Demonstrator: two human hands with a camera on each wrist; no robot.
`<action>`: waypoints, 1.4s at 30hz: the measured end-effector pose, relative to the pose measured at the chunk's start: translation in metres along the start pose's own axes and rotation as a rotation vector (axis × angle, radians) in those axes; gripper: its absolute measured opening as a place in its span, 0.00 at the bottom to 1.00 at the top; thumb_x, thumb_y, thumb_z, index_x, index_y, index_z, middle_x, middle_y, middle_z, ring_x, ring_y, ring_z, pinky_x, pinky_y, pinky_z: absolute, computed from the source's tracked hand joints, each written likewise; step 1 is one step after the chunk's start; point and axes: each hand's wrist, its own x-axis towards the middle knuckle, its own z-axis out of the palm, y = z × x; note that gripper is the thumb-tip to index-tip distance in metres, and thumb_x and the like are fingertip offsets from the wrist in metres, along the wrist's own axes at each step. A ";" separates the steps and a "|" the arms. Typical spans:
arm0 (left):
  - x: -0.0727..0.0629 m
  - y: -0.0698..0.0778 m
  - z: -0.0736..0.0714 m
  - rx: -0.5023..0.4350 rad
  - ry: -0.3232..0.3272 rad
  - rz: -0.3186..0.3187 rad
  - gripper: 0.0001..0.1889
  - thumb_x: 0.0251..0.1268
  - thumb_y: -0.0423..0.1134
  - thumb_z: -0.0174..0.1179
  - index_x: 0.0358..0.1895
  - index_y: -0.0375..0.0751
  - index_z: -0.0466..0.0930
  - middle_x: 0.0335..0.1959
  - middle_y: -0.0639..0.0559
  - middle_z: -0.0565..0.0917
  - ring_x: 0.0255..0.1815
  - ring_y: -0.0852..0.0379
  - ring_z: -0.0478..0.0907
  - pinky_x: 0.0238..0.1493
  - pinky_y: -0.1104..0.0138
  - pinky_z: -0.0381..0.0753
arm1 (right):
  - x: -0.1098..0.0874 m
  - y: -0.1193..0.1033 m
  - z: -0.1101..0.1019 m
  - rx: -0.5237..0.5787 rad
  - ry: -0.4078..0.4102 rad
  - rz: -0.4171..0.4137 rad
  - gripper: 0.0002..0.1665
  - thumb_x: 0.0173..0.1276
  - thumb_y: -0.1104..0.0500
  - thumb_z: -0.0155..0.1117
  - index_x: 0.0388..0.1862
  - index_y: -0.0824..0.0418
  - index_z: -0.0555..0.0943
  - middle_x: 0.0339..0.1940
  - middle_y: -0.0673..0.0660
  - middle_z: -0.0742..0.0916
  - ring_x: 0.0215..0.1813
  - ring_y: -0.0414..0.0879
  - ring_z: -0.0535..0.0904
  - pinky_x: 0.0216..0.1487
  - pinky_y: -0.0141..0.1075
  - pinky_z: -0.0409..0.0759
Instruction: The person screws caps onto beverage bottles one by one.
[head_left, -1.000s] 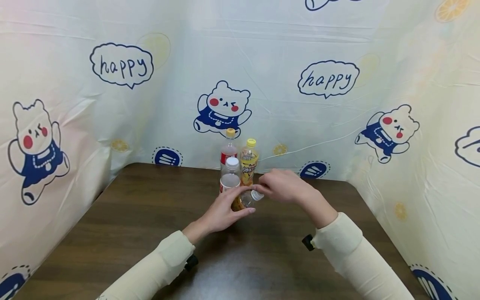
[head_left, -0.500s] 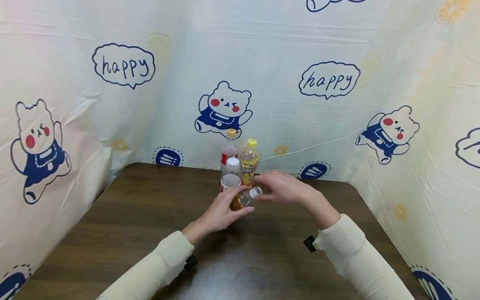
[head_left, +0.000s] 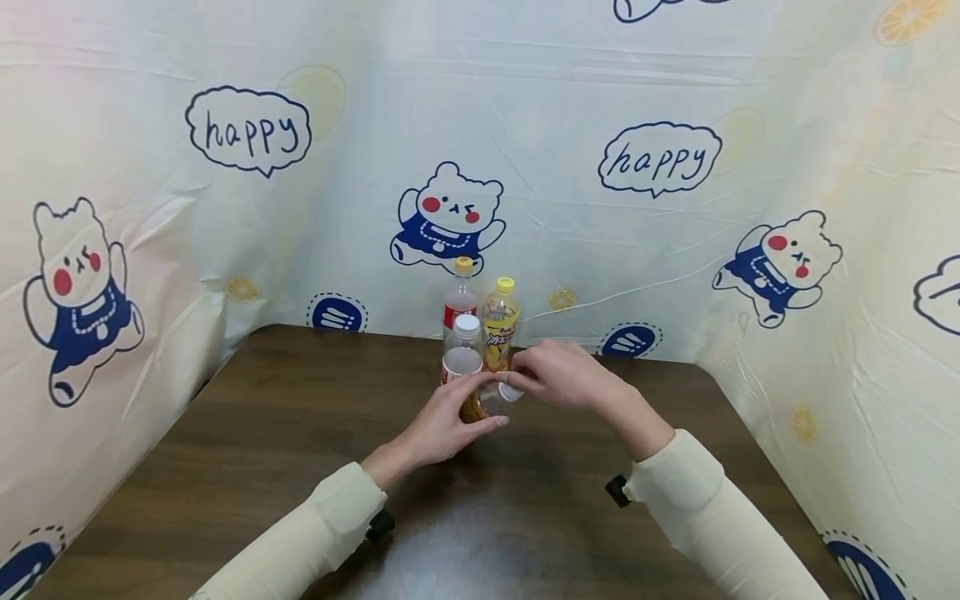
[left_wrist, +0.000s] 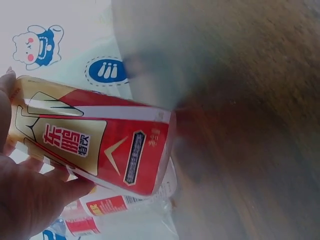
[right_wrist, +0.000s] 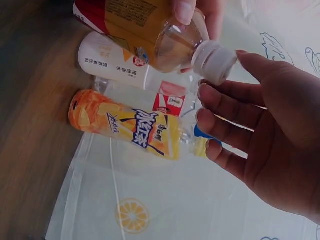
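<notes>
My left hand (head_left: 442,421) grips a drink bottle (left_wrist: 90,135) with a red and gold label, tilted so that its neck points up and to the right. The bottle's base is off the table in the left wrist view. My right hand (head_left: 566,372) has thumb and forefinger on opposite sides of its white cap (right_wrist: 214,61), which sits on the neck. The other fingers of that hand hang loosely beside it. Just behind stand an iced tea bottle (head_left: 498,329) with a yellow cap, a clear bottle (head_left: 463,360) with a white cap, and a pinkish bottle (head_left: 459,302).
A blue cap (right_wrist: 202,133) shows among the bottles in the right wrist view. The brown wooden table (head_left: 315,392) ends at a printed cloth backdrop (head_left: 547,200), which hangs behind it and at both sides.
Half a second ago my right fingers were spread wider and turned, showing more of the cap. Now they have closed over it again, much as one second ago. The left hand is nearly still.
</notes>
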 end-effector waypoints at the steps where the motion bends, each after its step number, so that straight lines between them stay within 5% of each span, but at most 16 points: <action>1: -0.001 0.000 -0.001 -0.005 0.000 -0.006 0.34 0.64 0.58 0.70 0.71 0.59 0.71 0.69 0.55 0.75 0.65 0.51 0.76 0.64 0.48 0.78 | -0.001 0.000 0.000 0.001 0.000 0.006 0.17 0.77 0.42 0.61 0.37 0.50 0.87 0.19 0.42 0.80 0.24 0.40 0.74 0.26 0.34 0.74; 7: -0.011 -0.002 -0.017 -0.010 0.043 -0.049 0.34 0.64 0.62 0.67 0.71 0.59 0.71 0.69 0.54 0.75 0.65 0.51 0.75 0.63 0.44 0.78 | -0.015 0.004 -0.005 0.030 -0.006 0.023 0.18 0.77 0.39 0.58 0.35 0.46 0.86 0.19 0.42 0.80 0.25 0.40 0.74 0.28 0.36 0.75; 14: -0.019 -0.010 -0.062 0.001 0.182 -0.114 0.35 0.64 0.64 0.66 0.71 0.57 0.70 0.65 0.51 0.78 0.62 0.46 0.77 0.57 0.42 0.80 | -0.033 0.018 -0.009 0.029 0.046 -0.002 0.16 0.78 0.44 0.60 0.32 0.47 0.84 0.20 0.41 0.79 0.24 0.38 0.73 0.28 0.36 0.74; 22: -0.004 -0.033 -0.106 -0.048 0.291 -0.256 0.42 0.67 0.66 0.61 0.78 0.53 0.59 0.74 0.39 0.67 0.71 0.33 0.69 0.62 0.32 0.72 | -0.043 0.049 0.006 0.058 0.052 0.105 0.11 0.78 0.48 0.61 0.41 0.51 0.87 0.29 0.44 0.84 0.29 0.38 0.76 0.32 0.37 0.78; 33: 0.020 -0.070 -0.126 -0.086 0.407 -0.377 0.44 0.71 0.62 0.59 0.81 0.48 0.51 0.81 0.37 0.56 0.78 0.33 0.58 0.70 0.31 0.61 | -0.046 0.102 0.060 0.026 0.103 0.205 0.09 0.76 0.52 0.62 0.48 0.54 0.84 0.36 0.47 0.85 0.36 0.40 0.78 0.39 0.41 0.82; 42: 0.026 -0.091 -0.129 -0.061 0.425 -0.434 0.43 0.74 0.62 0.55 0.81 0.46 0.47 0.81 0.36 0.54 0.78 0.33 0.57 0.71 0.32 0.59 | -0.055 0.112 0.081 0.038 0.112 0.264 0.06 0.76 0.54 0.63 0.43 0.52 0.84 0.32 0.45 0.83 0.33 0.40 0.76 0.34 0.38 0.79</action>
